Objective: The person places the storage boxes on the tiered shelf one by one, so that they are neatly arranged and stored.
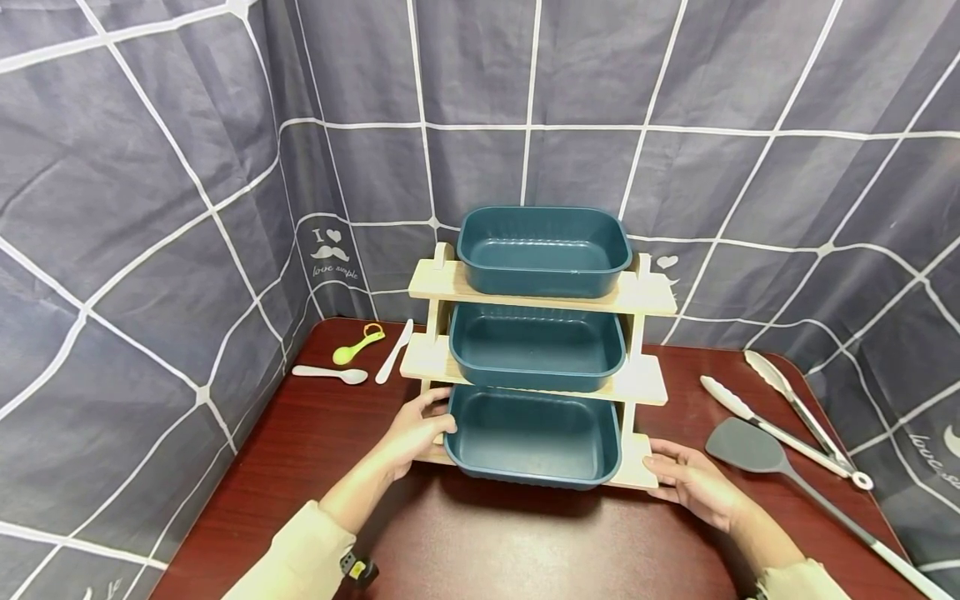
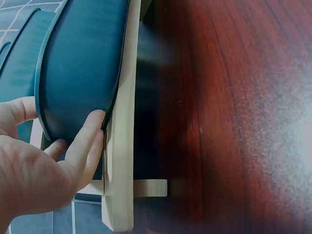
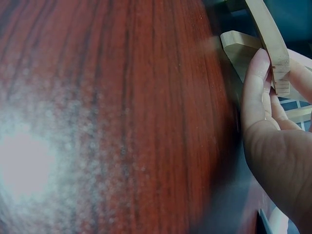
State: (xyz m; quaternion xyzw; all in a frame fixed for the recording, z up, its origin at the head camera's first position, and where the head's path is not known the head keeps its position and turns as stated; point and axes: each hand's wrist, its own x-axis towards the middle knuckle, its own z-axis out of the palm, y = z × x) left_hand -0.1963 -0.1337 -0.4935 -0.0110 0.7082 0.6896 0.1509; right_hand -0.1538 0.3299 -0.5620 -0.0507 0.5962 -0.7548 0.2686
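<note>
A three-tier wooden rack (image 1: 645,379) stands on the table, with one dark teal bin on each step: the top bin (image 1: 543,279), the middle bin (image 1: 536,346) and the bottom bin (image 1: 532,437). My left hand (image 1: 414,432) holds the left end of the bottom bin, with fingertips against its outer wall in the left wrist view. My right hand (image 1: 697,483) grips the right end of the rack's lowest board (image 3: 273,39), with fingers on both faces of the wood. All three bins look empty inside.
Left of the rack lie a white spoon (image 1: 322,372), a yellow-green measuring spoon (image 1: 356,346) and a white knife (image 1: 393,354). Tongs (image 1: 806,417) and a grey spatula (image 1: 750,446) lie at right. A grey curtain (image 1: 585,83) hangs behind the reddish-brown table (image 1: 300,467).
</note>
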